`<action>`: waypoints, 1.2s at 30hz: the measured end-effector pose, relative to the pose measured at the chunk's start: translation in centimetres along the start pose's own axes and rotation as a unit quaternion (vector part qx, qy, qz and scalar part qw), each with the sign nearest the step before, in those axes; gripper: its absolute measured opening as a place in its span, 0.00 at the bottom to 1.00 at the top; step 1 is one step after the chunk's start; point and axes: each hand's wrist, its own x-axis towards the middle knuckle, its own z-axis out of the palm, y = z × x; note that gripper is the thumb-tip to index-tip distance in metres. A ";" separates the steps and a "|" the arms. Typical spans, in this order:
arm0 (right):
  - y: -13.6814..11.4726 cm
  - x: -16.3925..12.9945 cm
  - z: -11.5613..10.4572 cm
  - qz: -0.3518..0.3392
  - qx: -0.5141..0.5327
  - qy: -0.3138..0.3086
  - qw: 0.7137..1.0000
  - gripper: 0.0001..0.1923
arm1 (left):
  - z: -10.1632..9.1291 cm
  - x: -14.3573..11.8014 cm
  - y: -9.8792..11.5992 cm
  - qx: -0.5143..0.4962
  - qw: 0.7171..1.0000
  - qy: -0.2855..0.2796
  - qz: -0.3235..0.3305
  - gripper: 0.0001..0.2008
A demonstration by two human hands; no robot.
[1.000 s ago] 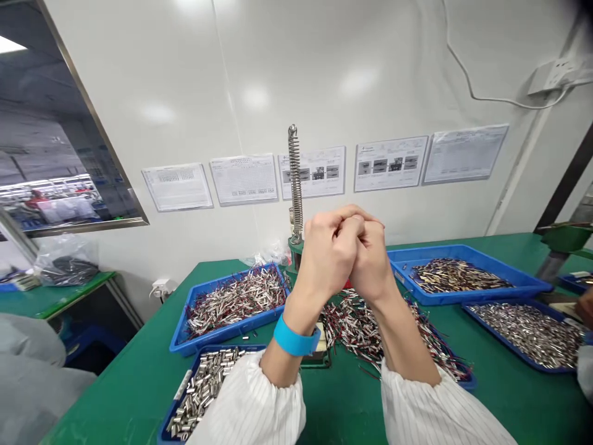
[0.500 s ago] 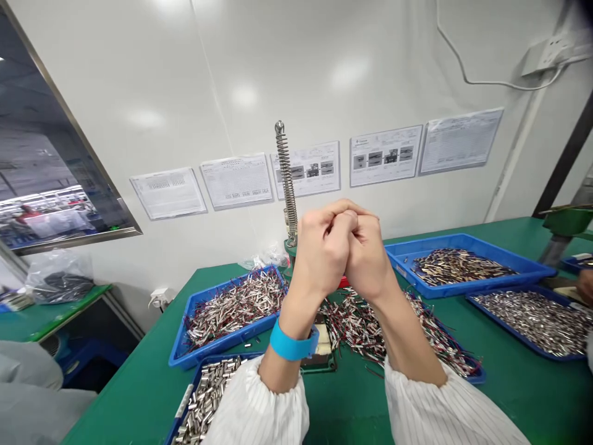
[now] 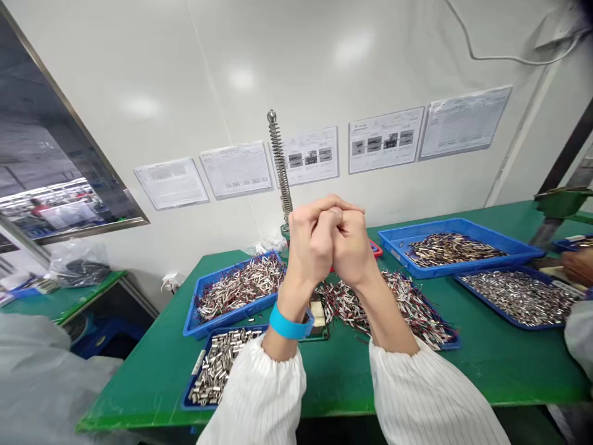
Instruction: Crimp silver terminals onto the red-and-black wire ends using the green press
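Observation:
My left hand [image 3: 311,241] and my right hand [image 3: 352,247] are clasped together, raised in front of me above the bench. Their fingers are folded over one another and both hands are closed. Whether anything small lies between the palms is hidden. A blue band [image 3: 288,322] circles my left wrist. Behind the hands stands a tall metal coil spring [image 3: 279,162] on a fixture, its lower part covered by them. Below my forearms lies a pile of small metal parts with red and dark wires [image 3: 343,306].
Left on the green bench [image 3: 152,371] are a blue tray of wired parts [image 3: 199,287] and a tray of metal cylinders [image 3: 185,395]. At right stand a blue tray of brass-coloured pieces [image 3: 393,233] and a tray of silvery parts [image 3: 504,318]. Another person's hand [image 3: 579,266] shows at the right edge.
The view has tilted and shifted, bringing the bench's front edge into sight. My hands stay clasped, a little further left and higher in the picture. Another person's sleeve shows more at right.

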 end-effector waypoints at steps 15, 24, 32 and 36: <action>1.0 3.8 0.3 -0.001 0.031 -0.028 0.999 0.18 | -1.5 3.8 -1.8 0.038 0.998 -0.051 0.020 0.19; 0.1 0.7 -0.1 -0.009 0.034 -0.017 0.999 0.19 | -0.3 0.5 0.1 0.029 1.000 -0.008 0.008 0.19; 1.1 3.9 0.2 -0.041 0.037 -0.019 0.998 0.18 | -1.5 3.7 -2.4 0.037 0.998 -0.030 0.048 0.19; 0.7 2.9 0.0 -0.053 0.040 -0.014 0.998 0.16 | -0.6 2.3 -2.1 0.034 0.999 -0.002 0.040 0.18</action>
